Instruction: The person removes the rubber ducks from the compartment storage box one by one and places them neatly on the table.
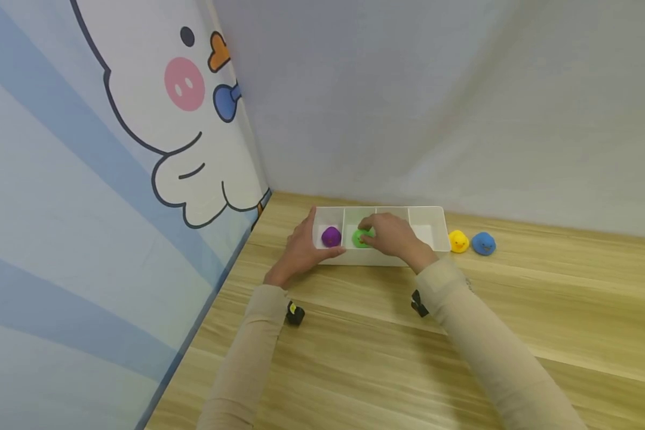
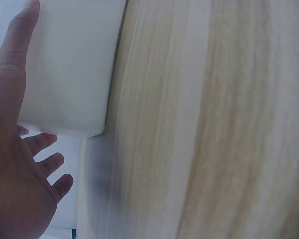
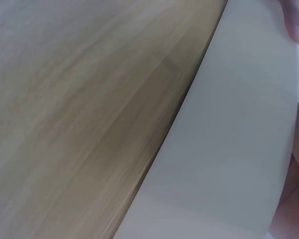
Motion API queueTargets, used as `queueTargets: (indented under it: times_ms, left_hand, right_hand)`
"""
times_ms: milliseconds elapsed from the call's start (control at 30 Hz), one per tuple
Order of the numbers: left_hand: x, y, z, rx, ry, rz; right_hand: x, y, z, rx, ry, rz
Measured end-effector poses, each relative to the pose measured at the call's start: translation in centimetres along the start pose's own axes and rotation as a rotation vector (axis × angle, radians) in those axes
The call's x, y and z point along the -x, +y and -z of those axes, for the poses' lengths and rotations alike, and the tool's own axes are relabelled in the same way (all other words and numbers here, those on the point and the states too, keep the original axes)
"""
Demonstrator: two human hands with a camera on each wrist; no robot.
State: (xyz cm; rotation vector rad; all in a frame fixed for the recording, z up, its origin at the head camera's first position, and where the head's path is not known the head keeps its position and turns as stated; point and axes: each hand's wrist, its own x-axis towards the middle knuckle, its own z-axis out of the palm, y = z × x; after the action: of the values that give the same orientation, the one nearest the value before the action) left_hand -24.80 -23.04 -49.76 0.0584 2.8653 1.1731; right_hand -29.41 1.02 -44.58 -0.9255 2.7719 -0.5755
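Pinching the green duck [image 1: 358, 237] with my right hand [image 1: 391, 234] inside the tray [image 1: 373, 258]; I've my left hand [image 1: 301, 246] spread wide against its end; yellow wrist mark [image 1: 293, 308] unreadably small.

A wooden table [image 1: 349, 364], its grain striped light and darker, carries a long white box [image 1: 376, 258]. The tabletop spreads out in front of the box and reaches past both its ends. A yellow duck [image 1: 458, 242] sits just beside the box's right end, perhaps touching it; a blue duck [image 1: 484, 243] sits farther out on that side, apart from the box.
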Motion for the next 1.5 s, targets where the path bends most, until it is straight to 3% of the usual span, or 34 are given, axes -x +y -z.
queueTargets:
  times_ms: [1033, 1500]
  left_hand:
    - [0.0, -0.3, 0.2, -0.002, 0.006, -0.018]
    - [-0.1, -0.3, 0.1, -0.012, -0.003, 0.003]
  right_hand:
    - [0.9, -0.7, 0.5, 0.038, 0.054, -0.012]
    - [1.6, -0.6, 1.3, 0.016, 0.101, 0.022]
